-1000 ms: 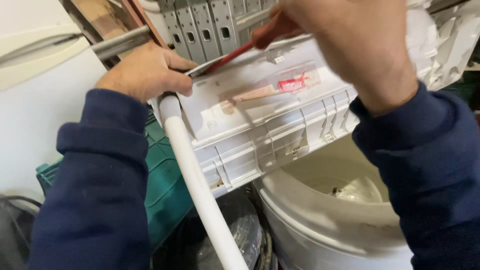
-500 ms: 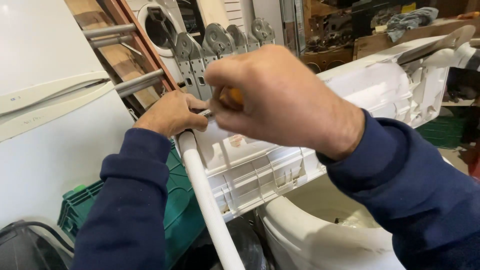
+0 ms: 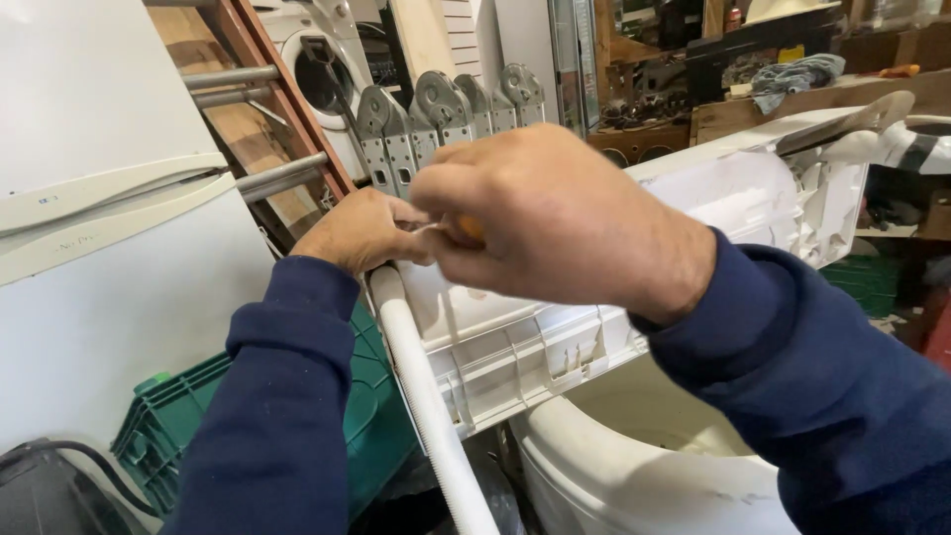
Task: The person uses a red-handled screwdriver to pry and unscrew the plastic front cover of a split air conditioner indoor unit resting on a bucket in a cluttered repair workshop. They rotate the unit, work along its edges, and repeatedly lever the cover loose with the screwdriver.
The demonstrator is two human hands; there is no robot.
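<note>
L hand (image 3: 362, 230) clamps down on white plastic appliance housing (image 3: 535, 347) at its corner, w/ ribbed white hose (image 3: 426, 406) below. R hand (image 3: 540, 223) fisted round orange-handled tool (image 3: 470, 228). Keep L firm, tool square.

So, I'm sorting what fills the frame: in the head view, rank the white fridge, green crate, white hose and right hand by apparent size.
1. White fridge
2. Right hand, enlarged by nearness to the camera
3. Green crate and white hose: unsure, both partly hidden

glossy white plastic housing (image 3: 515, 347), ribbed matt hose (image 3: 426, 406), green plastic crate (image 3: 371, 416), wooden ladder (image 3: 267, 89)
</note>
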